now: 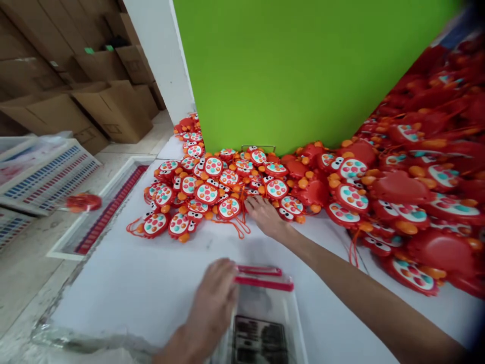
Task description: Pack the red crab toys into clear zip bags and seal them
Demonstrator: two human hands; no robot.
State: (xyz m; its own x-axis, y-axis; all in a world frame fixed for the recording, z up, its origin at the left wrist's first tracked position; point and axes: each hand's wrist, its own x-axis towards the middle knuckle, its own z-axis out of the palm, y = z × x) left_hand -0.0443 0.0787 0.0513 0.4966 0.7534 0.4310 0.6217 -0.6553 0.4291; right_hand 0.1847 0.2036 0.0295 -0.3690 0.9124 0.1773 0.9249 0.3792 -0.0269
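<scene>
Reaching in from the near R corner of the white-topped bench (pixel 125 283), the person's bare R hand (pixel 265 216) was palm down at the front of a heap of red plastic crab-like toys (pixel 206 192) w/ orange claws, black-&-white eyes & white oval faces w/ coloured dots. Its fingers were loosely extended, hand open, tips at the toys; no toy could be seen gripped. One toy w/ an orange cord (pixel 240 233) sat just L of the fingertips, another just R of the hand, more directly beyond. The heap ran along the bench's far side, thinning toward the L edge, w/ a much bigger, higher pile at the R edge.

Bare L hand (pixel 215 303) was near the bench's near edge, fingers curled, at the upper L corner of a clear plastic bag (pixel 295 328) w/ pinkish-red closure strips & a dark printed panel; too blurred, can't tell if it was gripping. Bag was flat on the benchtop, its strips toward the toys but well apart from them.

A flat bright-green panel (pixel 284 65) stood behind the heap. Past the bench's L edge: a white plastic basket w/ blue & red slots (pixel 53 177) and brown cardboard boxes (pixel 113 108) on the floor.
</scene>
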